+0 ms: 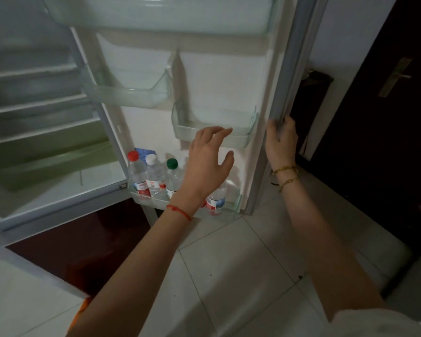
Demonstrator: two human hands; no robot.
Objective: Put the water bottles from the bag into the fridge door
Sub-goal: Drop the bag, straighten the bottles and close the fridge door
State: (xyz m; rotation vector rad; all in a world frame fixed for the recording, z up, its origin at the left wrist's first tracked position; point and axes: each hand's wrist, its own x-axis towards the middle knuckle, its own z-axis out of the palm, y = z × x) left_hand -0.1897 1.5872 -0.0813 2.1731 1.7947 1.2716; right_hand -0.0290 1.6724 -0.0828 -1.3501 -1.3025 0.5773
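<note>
Here, 4 clear plastic water bottles stand in the white fridge door's bottom shelf. The left hand hovers before them, fingers spread, empty. The right hand clamps the grey door edge.

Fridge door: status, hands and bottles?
Left hand open, empty, in front of the bottom door shelf. Right hand grips the door edge. Four water bottles shelved. Nothing in the way.

left hand hides fourth bottle's cap | fridge interior blurred | top door bin cropped
</note>
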